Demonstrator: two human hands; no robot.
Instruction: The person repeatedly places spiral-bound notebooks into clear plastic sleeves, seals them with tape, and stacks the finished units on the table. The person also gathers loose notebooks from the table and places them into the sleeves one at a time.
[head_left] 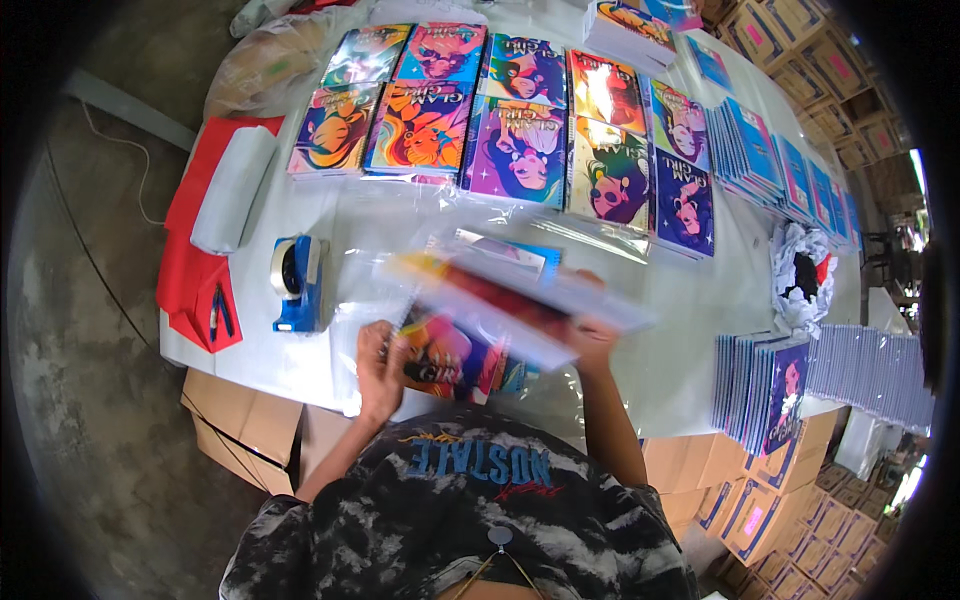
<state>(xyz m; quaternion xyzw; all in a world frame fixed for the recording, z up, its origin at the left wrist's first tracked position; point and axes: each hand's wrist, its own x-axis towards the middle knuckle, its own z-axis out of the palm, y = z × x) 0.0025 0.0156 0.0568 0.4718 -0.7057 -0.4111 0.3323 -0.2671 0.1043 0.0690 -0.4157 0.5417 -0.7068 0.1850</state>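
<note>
Near the table's front edge, my left hand (379,362) is closed on the left edge of a spiral notebook (437,358) with a colourful illustrated cover. My right hand (596,335) grips the right end of another notebook (510,305), tilted above the first and smeared by motion; its pale pages and a dark red and yellow cover show. Blue-edged printed pieces (547,258) stick out behind and below these notebooks. Clear plastic film (600,240) shines on the table around them.
Rows of illustrated notebooks (520,150) lie across the far side. A blue tape dispenser (298,285) and red sheets with pens (205,300) sit at left. Notebook stacks (760,390) and crumpled plastic (800,275) stand at right. Cardboard boxes (245,420) are below the table edge.
</note>
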